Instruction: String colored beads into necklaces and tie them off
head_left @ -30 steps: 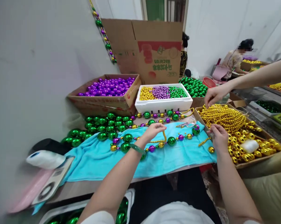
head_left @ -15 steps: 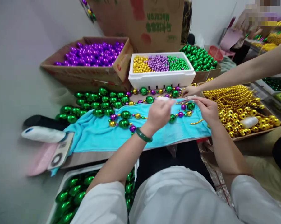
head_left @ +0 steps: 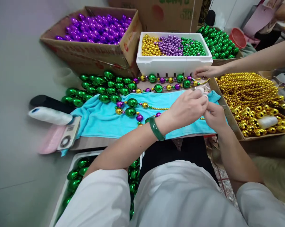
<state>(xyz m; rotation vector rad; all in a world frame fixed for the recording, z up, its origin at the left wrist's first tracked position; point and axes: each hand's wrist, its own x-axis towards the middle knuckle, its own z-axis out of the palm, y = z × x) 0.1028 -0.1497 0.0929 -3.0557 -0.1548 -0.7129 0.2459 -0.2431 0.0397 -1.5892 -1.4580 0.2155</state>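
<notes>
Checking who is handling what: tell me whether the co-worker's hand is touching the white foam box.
Cannot tell. In the head view the co-worker's hand lies right below the white foam box, but no contact or gap shows plainly.

This is a small bead-stringing workshop. Cardboard boxes of purple balls (head_left: pixel 97 26) and green balls (head_left: pixel 219 42) stand at the far side, and a white foam tray (head_left: pixel 174 64) holds sorted small beads. Finished gold strands (head_left: pixel 247 90) fill a box on the right, a co-worker's hand (head_left: pixel 207 72) reaches in from that side, and a turquoise towel (head_left: pixel 102 121) covers the worktop.
</notes>
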